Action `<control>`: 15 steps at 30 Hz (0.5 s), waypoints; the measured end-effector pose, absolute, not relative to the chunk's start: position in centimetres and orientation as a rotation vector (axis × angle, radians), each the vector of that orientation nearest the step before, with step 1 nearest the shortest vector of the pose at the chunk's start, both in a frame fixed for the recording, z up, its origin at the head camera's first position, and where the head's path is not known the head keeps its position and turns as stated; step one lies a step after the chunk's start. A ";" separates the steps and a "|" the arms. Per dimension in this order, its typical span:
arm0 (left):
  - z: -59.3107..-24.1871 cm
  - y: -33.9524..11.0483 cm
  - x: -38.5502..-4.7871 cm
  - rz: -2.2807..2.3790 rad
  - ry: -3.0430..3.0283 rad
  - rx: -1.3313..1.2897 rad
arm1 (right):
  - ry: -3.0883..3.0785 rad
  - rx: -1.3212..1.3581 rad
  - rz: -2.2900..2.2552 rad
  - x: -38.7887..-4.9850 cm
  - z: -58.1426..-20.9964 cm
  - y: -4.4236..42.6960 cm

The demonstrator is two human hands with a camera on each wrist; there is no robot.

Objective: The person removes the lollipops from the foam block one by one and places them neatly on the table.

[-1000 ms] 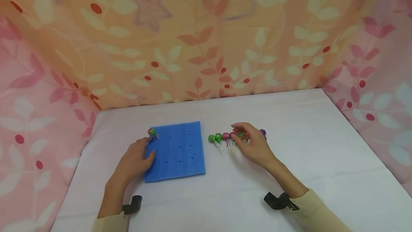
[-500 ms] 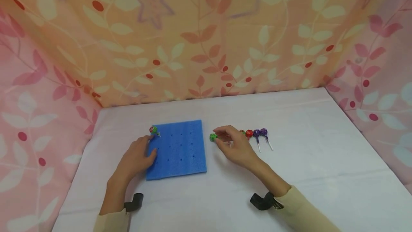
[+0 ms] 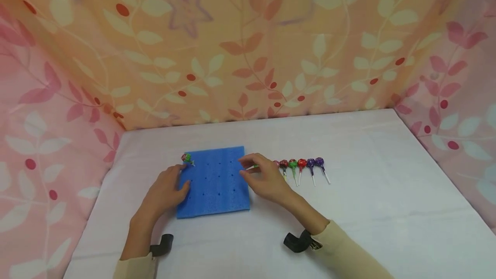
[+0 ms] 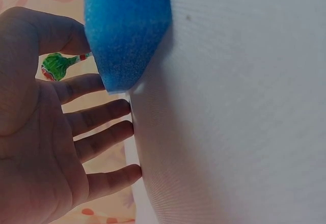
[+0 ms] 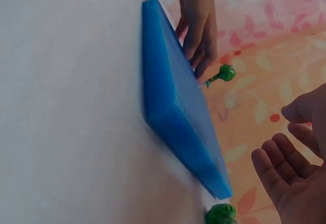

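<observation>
A blue foam board with small holes lies on the table. One green-and-red lollipop stands in its far left corner, stick down. My left hand rests at the board's left edge, thumb on top; in the left wrist view its other fingers are straight and spread, the tips at the tabletop. My right hand hovers by the board's right edge, fingers loosely bent, nothing seen between them. Behind it is a row of lollipops: red, green, purple and others. The hand partly hides the row's left end.
The white table continues right of the lollipops and in front of the board. Patterned cloth hangs behind and on both sides. A green lollipop shows near the board's corner in the right wrist view.
My right hand has moved left along the lollipop row to the board's right edge, uncovering the red and purple lollipops. The left hand stays at the board.
</observation>
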State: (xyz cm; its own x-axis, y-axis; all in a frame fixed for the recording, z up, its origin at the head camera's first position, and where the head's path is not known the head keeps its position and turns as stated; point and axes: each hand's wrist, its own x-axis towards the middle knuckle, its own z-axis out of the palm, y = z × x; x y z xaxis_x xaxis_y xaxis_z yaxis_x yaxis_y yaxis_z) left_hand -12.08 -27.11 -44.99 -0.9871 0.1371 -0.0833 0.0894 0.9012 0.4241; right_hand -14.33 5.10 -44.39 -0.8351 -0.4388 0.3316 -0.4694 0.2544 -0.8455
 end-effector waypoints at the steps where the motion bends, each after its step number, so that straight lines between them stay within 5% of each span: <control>1: -45.0 -27.1 -12.1 0.654 2.958 0.177 | -2.457 0.902 1.689 -14.4 -44.4 4.8; 15: -45.3 -27.4 -11.8 0.625 2.974 0.149 | -2.461 1.020 1.744 -15.9 -45.2 -0.2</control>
State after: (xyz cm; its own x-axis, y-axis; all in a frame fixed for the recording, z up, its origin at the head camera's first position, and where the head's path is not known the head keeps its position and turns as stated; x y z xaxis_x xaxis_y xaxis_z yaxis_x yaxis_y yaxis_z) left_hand -11.75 -27.36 -45.33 -0.9903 0.1161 -0.0768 0.0753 0.9110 0.4056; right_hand -15.86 -0.24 -45.17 -0.7941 -0.5179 0.3181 -0.4719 0.1953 -0.8598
